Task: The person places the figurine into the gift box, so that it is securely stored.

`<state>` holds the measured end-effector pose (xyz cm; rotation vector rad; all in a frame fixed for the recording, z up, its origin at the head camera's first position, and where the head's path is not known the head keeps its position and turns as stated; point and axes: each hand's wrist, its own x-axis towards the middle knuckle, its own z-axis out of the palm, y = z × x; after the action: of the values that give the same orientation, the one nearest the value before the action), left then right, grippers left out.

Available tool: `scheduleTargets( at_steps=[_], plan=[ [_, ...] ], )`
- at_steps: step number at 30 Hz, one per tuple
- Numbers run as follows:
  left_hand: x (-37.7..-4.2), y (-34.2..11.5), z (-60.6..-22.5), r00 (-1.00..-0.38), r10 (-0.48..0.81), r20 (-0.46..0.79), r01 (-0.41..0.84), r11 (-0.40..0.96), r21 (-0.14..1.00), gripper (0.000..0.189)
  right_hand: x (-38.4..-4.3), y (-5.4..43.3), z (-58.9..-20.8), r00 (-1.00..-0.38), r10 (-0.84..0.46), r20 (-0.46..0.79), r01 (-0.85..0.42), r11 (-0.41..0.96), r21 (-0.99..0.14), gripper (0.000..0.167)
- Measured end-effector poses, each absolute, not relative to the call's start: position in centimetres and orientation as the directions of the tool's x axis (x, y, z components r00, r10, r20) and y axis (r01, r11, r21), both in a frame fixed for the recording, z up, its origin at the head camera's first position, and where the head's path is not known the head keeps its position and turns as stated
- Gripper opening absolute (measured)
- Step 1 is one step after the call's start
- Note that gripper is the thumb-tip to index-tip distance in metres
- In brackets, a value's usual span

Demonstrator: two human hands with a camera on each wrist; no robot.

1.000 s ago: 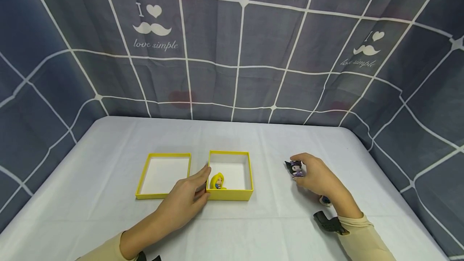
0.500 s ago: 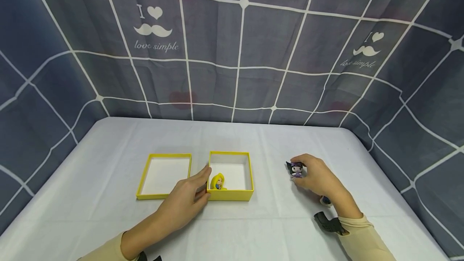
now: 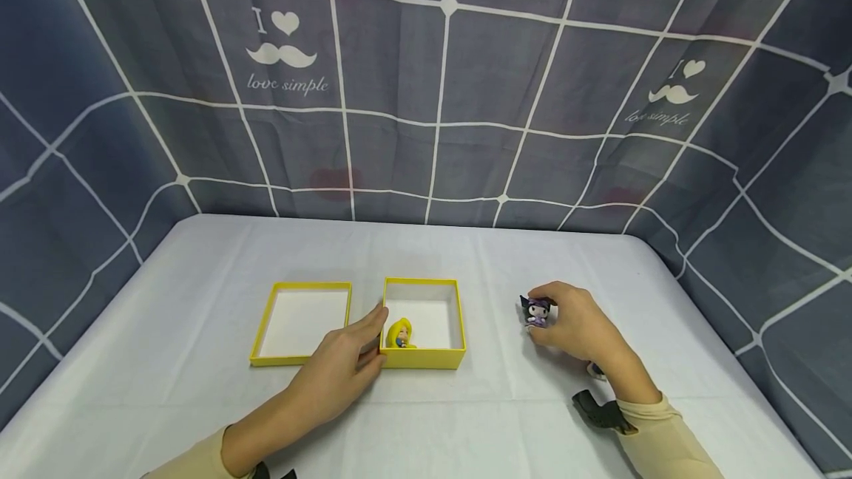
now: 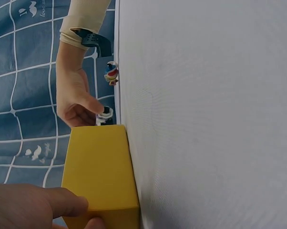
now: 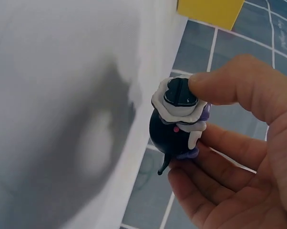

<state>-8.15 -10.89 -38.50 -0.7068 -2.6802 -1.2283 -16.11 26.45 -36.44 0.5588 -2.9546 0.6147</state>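
My left hand (image 3: 336,372) rests against the left wall of an open yellow box (image 3: 422,358), its fingers fairly straight and its thumb at the near left corner. Inside the box, in the near left corner, is a yellow-haired figurine (image 3: 399,333). To the right, my right hand (image 3: 575,320) pinches a small figurine (image 3: 535,311) with a black, pointed-eared hood and purple clothes. Seen in the right wrist view, the thumb presses the dark underside of that figurine (image 5: 179,114), beside a white frill, and the fingers lie on its other side.
Left of the box lies its shallow yellow-rimmed lid (image 3: 302,322), white inside. Another figurine (image 3: 596,370) stands behind the right wrist, mostly hidden; the left wrist view shows this blue and red figurine (image 4: 111,73) better. A grey-blue checked curtain (image 3: 393,146) encloses the white table (image 3: 492,420).
My right hand has moved slightly left with the black-hooded figurine, whose face now shows more to the front. My left hand, the box and the lid have stayed in place.
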Motion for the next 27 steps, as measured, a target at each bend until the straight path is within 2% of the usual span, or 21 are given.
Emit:
scheduleTargets(
  at_steps=[19, 27],
  plan=[
    [-8.1, -10.9, -38.5, -0.875, 0.366, 0.317, 0.479, 0.556, 0.680, 0.061, -15.5, 23.4, -34.4, -0.848, -0.447, 0.284, -0.527, 0.763, -0.374, 0.052],
    [-8.0, -10.9, -38.5, -0.881, 0.372, 0.293, 0.463, 0.547, 0.698, 0.061, -15.1, 22.0, -33.8, -0.804, -0.483, 0.345, -0.590, 0.721, -0.365, 0.052]
  ],
)
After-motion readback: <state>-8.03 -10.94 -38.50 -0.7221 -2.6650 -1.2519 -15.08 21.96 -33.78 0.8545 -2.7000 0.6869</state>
